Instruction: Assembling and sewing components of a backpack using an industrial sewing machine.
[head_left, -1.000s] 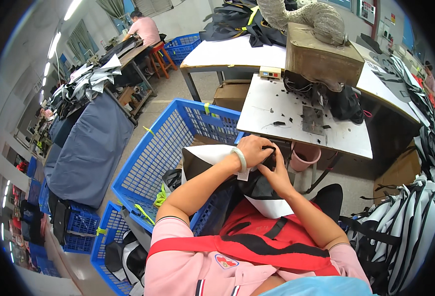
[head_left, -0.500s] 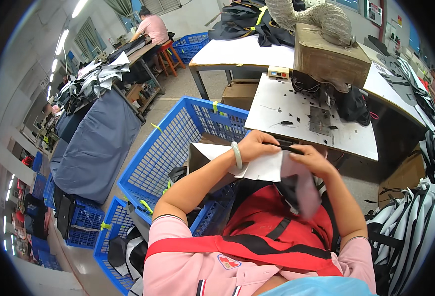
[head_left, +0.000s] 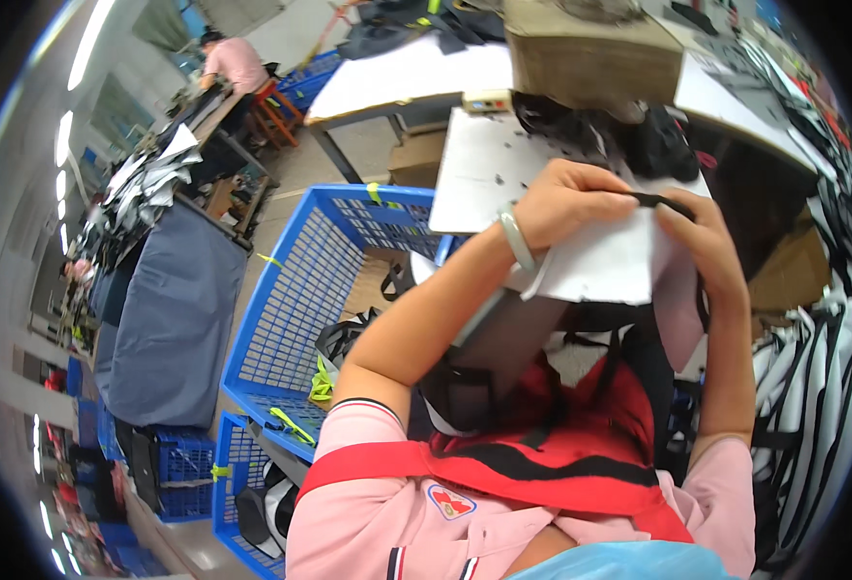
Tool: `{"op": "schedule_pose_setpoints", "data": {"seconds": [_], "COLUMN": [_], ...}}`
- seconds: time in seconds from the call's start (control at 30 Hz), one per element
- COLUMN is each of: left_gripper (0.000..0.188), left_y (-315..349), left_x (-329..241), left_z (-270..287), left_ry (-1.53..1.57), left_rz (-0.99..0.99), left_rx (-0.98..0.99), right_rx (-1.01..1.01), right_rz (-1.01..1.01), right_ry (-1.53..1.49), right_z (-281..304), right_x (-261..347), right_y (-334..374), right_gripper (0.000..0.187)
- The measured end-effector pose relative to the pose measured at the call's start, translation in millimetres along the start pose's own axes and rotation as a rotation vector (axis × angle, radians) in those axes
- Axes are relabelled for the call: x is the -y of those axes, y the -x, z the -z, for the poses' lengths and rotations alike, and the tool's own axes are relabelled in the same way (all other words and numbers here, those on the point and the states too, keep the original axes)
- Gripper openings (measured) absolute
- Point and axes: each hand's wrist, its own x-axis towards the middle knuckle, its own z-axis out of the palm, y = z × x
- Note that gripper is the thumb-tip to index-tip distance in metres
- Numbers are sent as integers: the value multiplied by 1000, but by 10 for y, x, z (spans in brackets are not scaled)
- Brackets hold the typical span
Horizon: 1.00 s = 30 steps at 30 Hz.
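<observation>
Both my hands hold up a sewn piece with a white face [head_left: 602, 263] and a dark edge. My left hand [head_left: 573, 205], with a pale bangle [head_left: 516, 242] on its wrist, pinches the piece's upper edge between thumb and fingers. Close beside it, my right hand [head_left: 705, 237] pinches the same edge. A short black strip [head_left: 662, 201] spans the gap between the two grips. Below, the piece hangs over my red apron [head_left: 542, 435], with black straps dangling. Just beyond my hands stands a white-topped worktable [head_left: 474, 174] strewn with small black scraps.
A brown box-shaped machine housing [head_left: 595, 58] stands on the worktable. To the left is a large blue crate [head_left: 286, 280] holding dark pieces and yellow-green strips, with a smaller blue crate [head_left: 233, 483] nearer. White-and-black pieces [head_left: 808, 416] hang at the right. A co-worker [head_left: 235, 63] sits far left.
My hands have risen and moved away from my body toward the worktable, carrying the sewn piece between them. The camera's view has shifted, too.
</observation>
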Motion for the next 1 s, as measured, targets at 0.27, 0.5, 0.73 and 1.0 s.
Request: {"op": "schedule_pose_setpoints", "data": {"seconds": [0.27,0.5,0.73,1.0], "left_gripper": [22,32,24,26], "left_y": [-409,-667,-878,-1030], "left_x": [666,796,982,994], "left_z": [468,604,719,756], "left_ry": [-39,-126,-57,-78], "left_rz": [187,223,232,245], "left_rx": [-69,-109,-200,-248], "right_rx": [32,-37,67,34], "right_rz": [-206,-281,-329,-332], "right_ry": [-57,31,-59,-37], "right_z": [-36,6,81,131], "right_x": [-719,-914,-1142,-1251], "right_y": [-318,-543,-801,-979], "right_gripper": [36,53,52,52]}}
